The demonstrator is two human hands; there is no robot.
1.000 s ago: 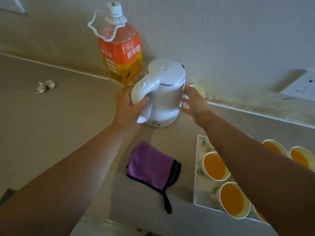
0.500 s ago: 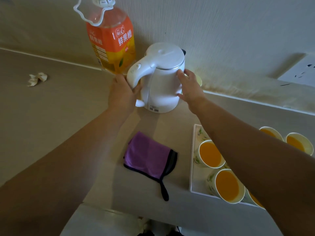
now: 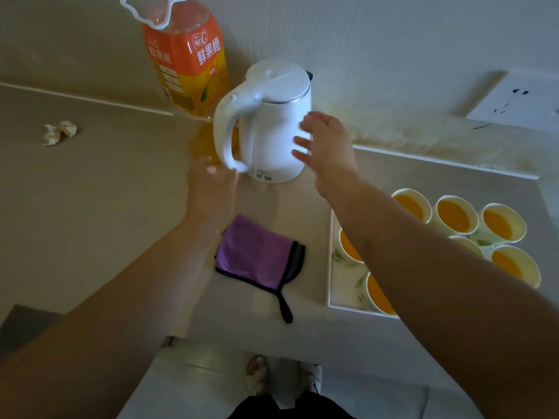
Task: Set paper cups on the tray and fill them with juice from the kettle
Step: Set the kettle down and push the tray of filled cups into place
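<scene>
A white electric kettle stands upright on the counter near the wall, lid closed, handle facing left. My left hand is just below the handle, fingers apart, holding nothing. My right hand hovers at the kettle's right side with fingers spread, at or just off its wall. On the right, a white tray carries several paper cups filled with orange juice; my right forearm hides part of them.
A large orange juice bottle stands behind the kettle to the left. A folded purple cloth lies between my arms. A crumpled paper scrap lies far left. A wall socket is at the right. The counter's front edge is below the cloth.
Both hands have let go of the kettle: the left slid down off the handle, the right opened and drew slightly back. The kettle stays put on the counter.
</scene>
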